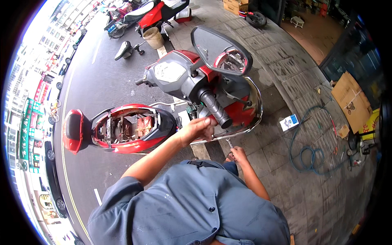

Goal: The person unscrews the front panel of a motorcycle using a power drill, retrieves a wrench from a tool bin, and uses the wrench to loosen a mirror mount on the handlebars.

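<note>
A red and grey motor scooter [169,77] stands in front of me, its handlebar turned toward me. Its black rubber handlebar grip [214,107] points down at my left hand [199,130]. That hand is closed, thumb against the fingers, just beside the grip's end; anything inside it is hidden. Lower and to the right, my right hand [238,155] is closed round a slim silver metal hand tool [230,142], whose tip points at the scooter's chrome side rail [245,130]. The scooter's seat is off, showing the open bay [126,123] with wires and metal parts.
A round mirror [222,51] juts from the handlebar. On the pavement lie a small white and blue box [289,122], a coiled blue hose [312,157] and flattened cardboard [351,98]. A loose scooter seat [123,50], a bucket [153,38] and another red scooter [157,16] stand farther off.
</note>
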`<state>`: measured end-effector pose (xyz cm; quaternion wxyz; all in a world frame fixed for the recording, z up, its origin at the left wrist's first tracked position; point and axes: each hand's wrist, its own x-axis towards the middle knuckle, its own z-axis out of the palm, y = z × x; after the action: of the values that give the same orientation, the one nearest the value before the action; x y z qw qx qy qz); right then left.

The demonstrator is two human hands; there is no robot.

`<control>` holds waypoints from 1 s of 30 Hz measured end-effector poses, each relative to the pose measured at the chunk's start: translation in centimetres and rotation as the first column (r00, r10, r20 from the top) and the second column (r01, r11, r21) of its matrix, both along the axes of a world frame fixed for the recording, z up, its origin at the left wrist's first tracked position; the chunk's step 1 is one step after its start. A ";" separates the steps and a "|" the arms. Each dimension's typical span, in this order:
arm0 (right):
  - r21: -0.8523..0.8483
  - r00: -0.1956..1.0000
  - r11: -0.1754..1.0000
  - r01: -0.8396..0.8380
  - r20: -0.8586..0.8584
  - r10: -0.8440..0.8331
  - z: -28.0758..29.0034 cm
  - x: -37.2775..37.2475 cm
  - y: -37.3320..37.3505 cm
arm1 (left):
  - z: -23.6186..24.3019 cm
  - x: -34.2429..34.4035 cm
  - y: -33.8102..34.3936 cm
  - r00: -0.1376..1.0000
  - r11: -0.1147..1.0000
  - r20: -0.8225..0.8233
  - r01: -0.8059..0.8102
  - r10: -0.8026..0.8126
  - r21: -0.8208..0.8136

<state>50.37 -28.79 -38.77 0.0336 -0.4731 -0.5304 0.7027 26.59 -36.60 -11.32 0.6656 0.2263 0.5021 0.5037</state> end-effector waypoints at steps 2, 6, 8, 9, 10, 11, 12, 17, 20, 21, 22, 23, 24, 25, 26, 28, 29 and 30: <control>0.084 0.987 0.984 -0.160 0.039 0.157 1.7 -0.8 0.5 | -2.4 -0.9 -2.2 0.976 0.973 -0.212 -0.094 0.049 -0.209; 0.260 0.906 0.869 -0.420 0.067 0.418 5.7 -4.3 0.3 | -8.7 -2.6 -6.1 0.973 0.887 -0.184 -0.206 0.140 -0.414; 0.292 0.846 0.798 -0.526 0.088 0.526 7.7 -7.1 -0.4 | -11.8 -3.1 -7.6 0.977 0.838 -0.103 -0.214 0.188 -0.503; 0.272 0.813 0.769 -0.578 0.109 0.572 8.6 -8.6 -0.9 | -13.2 -3.1 -8.1 0.972 0.834 -0.030 -0.215 0.232 -0.507; 0.339 0.802 0.736 -0.585 0.111 0.587 9.5 -10.1 -1.7 | -14.4 -3.3 -8.6 0.961 0.833 0.043 -0.213 0.272 -0.511; 0.392 0.790 0.700 -0.596 0.132 0.599 10.3 -11.4 -2.5 | -15.6 -3.4 -8.8 0.944 0.825 0.106 -0.215 0.312 -0.522; 0.387 0.763 0.677 -0.627 0.128 0.634 10.9 -12.4 -3.0 | -16.6 -3.7 -9.1 0.894 0.865 0.270 -0.210 0.358 -0.456; 0.564 0.774 0.582 -0.586 0.177 0.608 11.4 -13.8 -3.7 | -21.4 -6.4 -9.8 0.731 0.762 0.248 -0.540 0.635 -0.358; 0.426 0.885 0.784 -0.451 0.102 0.453 12.3 -10.8 -1.3 | -25.1 -9.8 -11.0 0.700 0.718 0.228 -0.559 0.676 -0.414; 0.233 0.932 0.906 -0.353 0.165 0.321 13.4 -9.5 0.0 | -26.5 -10.8 -11.5 0.683 0.691 0.210 -0.573 0.700 -0.440; 0.169 0.976 0.970 -0.176 0.157 0.150 15.3 -7.9 1.3 | -27.9 -11.9 -12.3 0.657 0.662 0.206 -0.583 0.725 -0.470; 0.173 0.978 0.985 0.014 0.200 -0.049 17.4 -6.8 2.7 | -29.5 -13.1 -12.8 0.598 0.607 0.211 -0.600 0.773 -0.521; 0.218 0.928 0.955 0.200 0.270 -0.256 20.1 -5.7 4.0 | -31.2 -14.3 -13.8 0.602 0.615 0.222 -0.592 0.767 -0.521; 0.332 0.825 0.850 0.409 0.263 -0.500 22.8 -5.5 4.6 | -33.0 -16.0 -14.5 0.622 0.628 0.248 -0.518 0.743 -0.580; 0.459 0.771 0.693 0.556 0.028 -0.637 26.0 -5.7 5.6 | -34.7 -17.0 -15.3 0.575 0.590 0.243 -0.551 0.781 -0.590; 0.658 0.851 0.610 0.441 -0.089 -0.518 32.6 -7.1 5.7 | -38.0 -20.1 -16.5 0.669 0.617 0.198 -0.474 0.716 -0.628; 0.709 0.887 0.576 0.406 -0.154 -0.435 35.1 -8.9 5.3 | -39.5 -21.4 -17.0 0.707 0.630 0.168 -0.465 0.687 -0.622; 0.781 0.902 0.529 0.333 -0.101 -0.419 36.8 -10.9 5.0 | -40.8 -22.7 -17.3 0.710 0.604 0.133 -0.468 0.692 -0.645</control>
<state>39.47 -23.83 -1.99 0.3602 -0.5472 -0.6686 0.3519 3.86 -53.86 -52.15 0.5777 -0.2606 0.5389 0.5550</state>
